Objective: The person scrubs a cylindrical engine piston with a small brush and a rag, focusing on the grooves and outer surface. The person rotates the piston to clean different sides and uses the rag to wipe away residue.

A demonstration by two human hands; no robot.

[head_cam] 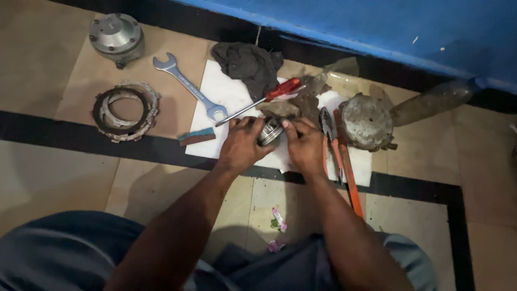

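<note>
A piston (270, 131) is held between both hands over the sheet (226, 91); a spanner (188, 86) and ring stack (125, 110) lie left, pliers (339, 151) and a drum (367, 122) right.

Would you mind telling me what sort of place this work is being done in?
Probably an informal repair spot on a tiled floor rather than a bench: a spanner, a red-handled screwdriver and a greasy rag lie around the metal part held in both hands.

Bare forearms without sleeves, grease-smudged hands, and dark blue-grey trousers (64, 248) over the knees.
</note>
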